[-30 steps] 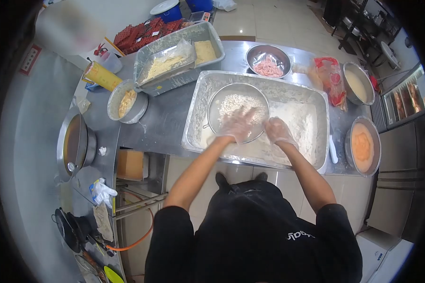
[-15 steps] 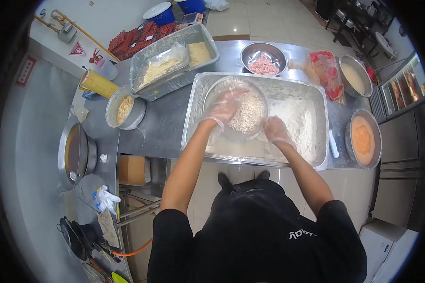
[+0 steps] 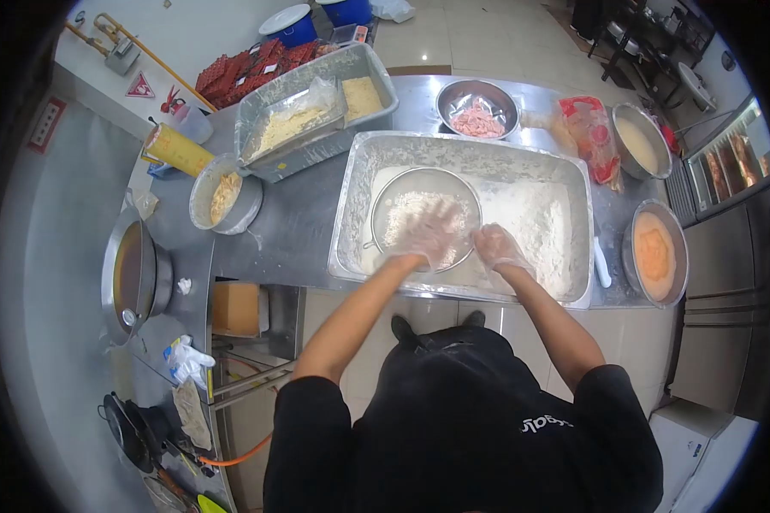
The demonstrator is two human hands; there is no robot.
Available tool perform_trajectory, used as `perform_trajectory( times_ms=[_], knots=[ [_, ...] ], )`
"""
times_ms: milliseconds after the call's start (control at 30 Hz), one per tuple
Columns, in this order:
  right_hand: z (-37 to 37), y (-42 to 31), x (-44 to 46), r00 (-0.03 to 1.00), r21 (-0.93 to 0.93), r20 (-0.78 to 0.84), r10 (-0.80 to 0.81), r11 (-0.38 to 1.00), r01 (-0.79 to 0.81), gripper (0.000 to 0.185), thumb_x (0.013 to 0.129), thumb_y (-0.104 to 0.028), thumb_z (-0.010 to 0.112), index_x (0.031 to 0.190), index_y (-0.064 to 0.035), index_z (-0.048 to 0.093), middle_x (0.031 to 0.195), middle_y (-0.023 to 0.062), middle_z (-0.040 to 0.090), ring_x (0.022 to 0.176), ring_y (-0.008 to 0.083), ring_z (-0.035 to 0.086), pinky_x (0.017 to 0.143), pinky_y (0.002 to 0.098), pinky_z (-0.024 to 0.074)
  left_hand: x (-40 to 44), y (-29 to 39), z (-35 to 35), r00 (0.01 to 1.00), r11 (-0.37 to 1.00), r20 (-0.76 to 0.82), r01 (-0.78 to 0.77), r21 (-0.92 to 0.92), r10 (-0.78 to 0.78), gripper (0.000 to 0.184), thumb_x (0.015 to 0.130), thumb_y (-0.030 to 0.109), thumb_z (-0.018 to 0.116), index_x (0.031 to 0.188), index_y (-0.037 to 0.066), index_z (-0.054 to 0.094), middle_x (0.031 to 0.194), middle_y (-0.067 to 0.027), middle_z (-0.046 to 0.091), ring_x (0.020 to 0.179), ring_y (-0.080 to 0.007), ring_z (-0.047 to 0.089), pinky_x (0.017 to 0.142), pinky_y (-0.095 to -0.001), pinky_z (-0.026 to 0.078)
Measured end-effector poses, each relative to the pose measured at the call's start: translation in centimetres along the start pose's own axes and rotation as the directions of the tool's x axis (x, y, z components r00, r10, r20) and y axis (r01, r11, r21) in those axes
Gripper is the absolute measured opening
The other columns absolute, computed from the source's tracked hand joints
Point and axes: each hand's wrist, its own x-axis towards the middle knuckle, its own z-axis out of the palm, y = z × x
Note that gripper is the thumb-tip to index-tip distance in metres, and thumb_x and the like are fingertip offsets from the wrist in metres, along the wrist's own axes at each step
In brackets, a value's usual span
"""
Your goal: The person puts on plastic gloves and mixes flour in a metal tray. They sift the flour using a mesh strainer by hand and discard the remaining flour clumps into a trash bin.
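A round metal sieve (image 3: pixel 404 183) sits inside a large rectangular metal tray (image 3: pixel 344 224) and holds pale floury bits (image 3: pixel 399 217). My left hand (image 3: pixel 429 237), in a clear plastic glove, lies over those bits with its fingers spread; they partly hide under the palm. At the sieve's right rim is my right hand (image 3: pixel 496 246), also gloved, with fingers curled closed on the edge. White flour (image 3: pixel 543 222) covers the tray's right side, beside my right hand.
Behind the tray stands a bowl of pink pieces (image 3: pixel 479 120). A grey tub (image 3: pixel 316 154) and a pot of yellowish pieces (image 3: pixel 224 201) are left. Right are a red-printed bag (image 3: pixel 592 141), a bowl of orange mixture (image 3: pixel 654 252) and a white-handled tool (image 3: pixel 601 263).
My left hand has moved from the sieve's upper left to its lower middle. The bits have shifted from the right side toward the left. My right hand stays at the rim.
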Motion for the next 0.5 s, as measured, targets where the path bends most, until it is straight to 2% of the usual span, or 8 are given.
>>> perform_trajectory(
  times_ms=[67, 167, 200, 233, 333, 367, 467, 500],
  knots=[
    [-0.9, -1.0, -1.0, 0.999, -0.040, 0.016, -0.044, 0.998, 0.044, 0.037, 0.088, -0.030, 0.043, 0.090, 0.0002, 0.064, 0.098, 0.0258, 0.062, 0.094, 0.0409, 0.059, 0.083, 0.0470, 0.0465, -0.3, -1.0, -2.9, 0.990, 0.985, -0.048, 0.140, 0.101, -0.136, 0.063, 0.095, 0.041, 0.037, 0.148, 0.014, 0.016, 0.153, -0.0128, 0.018, 0.141, -0.0343, 0.014, 0.111, -0.0538, 0.016],
    [-0.2, -0.1, -0.1, 0.962, -0.109, -0.116, -0.248, 0.966, 0.236, 0.035, 0.089, -0.031, 0.042, 0.084, -0.0028, 0.063, 0.091, 0.0237, 0.063, 0.088, 0.0397, 0.060, 0.079, 0.0462, 0.0468, 1.2, -1.6, -2.0, 0.964, 0.962, -0.196, 0.213, 0.171, -0.179, 0.066, 0.093, 0.041, 0.037, 0.149, 0.015, 0.014, 0.152, -0.0168, 0.019, 0.141, -0.0332, 0.018, 0.112, -0.0551, 0.012],
    [0.6, 0.4, 0.6, 0.978, -0.093, -0.069, -0.195, 0.978, 0.188, 0.036, 0.089, -0.031, 0.042, 0.084, -0.0029, 0.064, 0.090, 0.0238, 0.063, 0.088, 0.0405, 0.060, 0.079, 0.0462, 0.0468, 1.5, -0.9, -1.7, 0.955, 0.945, -0.211, 0.252, 0.206, -0.209, 0.066, 0.093, 0.039, 0.039, 0.149, 0.015, 0.014, 0.152, -0.0166, 0.019, 0.141, -0.0329, 0.019, 0.111, -0.0558, 0.012],
    [1.3, 0.8, 1.7, 0.989, -0.082, -0.025, -0.144, 0.986, 0.142, 0.036, 0.089, -0.032, 0.043, 0.085, -0.0030, 0.064, 0.090, 0.0239, 0.063, 0.087, 0.0412, 0.060, 0.079, 0.0461, 0.0468, 1.2, 0.4, -3.0, 0.990, 0.983, -0.016, 0.140, 0.120, -0.139, 0.065, 0.093, 0.036, 0.039, 0.149, 0.013, 0.015, 0.151, -0.0174, 0.022, 0.139, -0.0312, 0.023, 0.113, -0.0490, 0.015],
    [-0.9, -0.9, 1.3, 0.998, -0.056, 0.032, -0.052, 0.997, 0.054, 0.038, 0.088, -0.034, 0.044, 0.087, -0.0029, 0.065, 0.090, 0.0242, 0.063, 0.085, 0.0418, 0.060, 0.078, 0.0458, 0.0474, -0.8, 2.1, -7.9, 0.978, 0.925, 0.188, 0.148, -0.349, -0.086, 0.065, 0.093, 0.037, 0.040, 0.148, 0.011, 0.017, 0.150, -0.0183, 0.025, 0.138, -0.0302, 0.027, 0.114, -0.0384, 0.019],
    [-1.7, -1.7, 0.5, 0.999, -0.037, 0.037, -0.020, 0.999, 0.022, 0.038, 0.088, -0.035, 0.045, 0.087, -0.0028, 0.066, 0.090, 0.0243, 0.063, 0.084, 0.0417, 0.061, 0.077, 0.0456, 0.0476, -1.4, 0.6, -7.4, 0.994, 0.818, 0.020, 0.099, -0.566, -0.106, 0.063, 0.092, 0.031, 0.045, 0.147, 0.012, 0.021, 0.147, -0.0171, 0.033, 0.135, -0.0286, 0.032, 0.111, -0.0316, 0.025],
    [-1.5, 0.3, 2.0, 0.999, -0.061, 0.027, 0.030, 0.998, -0.028, 0.034, 0.090, -0.027, 0.042, 0.094, -0.0025, 0.065, 0.101, 0.0229, 0.063, 0.100, 0.0375, 0.059, 0.085, 0.0423, 0.0483, -2.4, -2.1, -11.7, 0.983, 0.751, -0.054, 0.100, -0.652, -0.178, 0.056, 0.089, 0.021, 0.049, 0.142, 0.016, 0.034, 0.140, -0.0133, 0.044, 0.128, -0.0271, 0.042, 0.107, -0.0325, 0.030],
    [-2.2, -0.8, 0.7, 0.999, 0.063, 0.025, 0.029, 0.998, -0.031, 0.032, 0.091, -0.023, 0.042, 0.095, -0.0019, 0.066, 0.099, 0.0232, 0.063, 0.097, 0.0359, 0.062, 0.084, 0.0425, 0.0500, -2.9, -2.4, -12.6, 0.969, 0.744, -0.127, 0.077, -0.663, -0.213, 0.053, 0.088, 0.019, 0.048, 0.140, 0.017, 0.039, 0.139, -0.0119, 0.046, 0.127, -0.0256, 0.044, 0.106, -0.0316, 0.031]
  ],
)
